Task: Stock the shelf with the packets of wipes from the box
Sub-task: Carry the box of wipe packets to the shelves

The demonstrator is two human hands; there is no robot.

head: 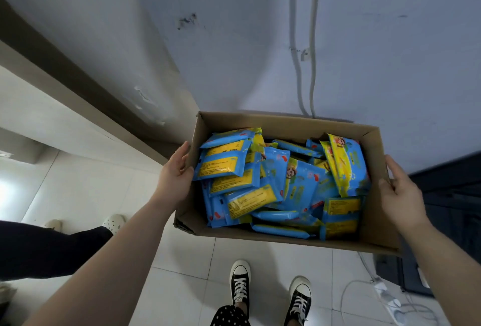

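An open cardboard box (pixel 286 121) is held up in front of me, above the tiled floor. Several blue and yellow packets of wipes (pixel 281 185) lie loosely piled inside it. My left hand (pixel 175 176) grips the box's left wall, thumb over the rim and fingers on the outside. My right hand (pixel 402 197) grips the right wall the same way, thumb hooked over the edge. No shelf shows in this view.
A white wall with two cables (pixel 304 65) rises behind the box. Another person's legs and pale clogs (pixel 114 223) stand at the left. A dark cabinet (pixel 450 208) stands at the right, with a power strip and cords (pixel 385 297) on the floor. My black sneakers (pixel 240 282) are below.
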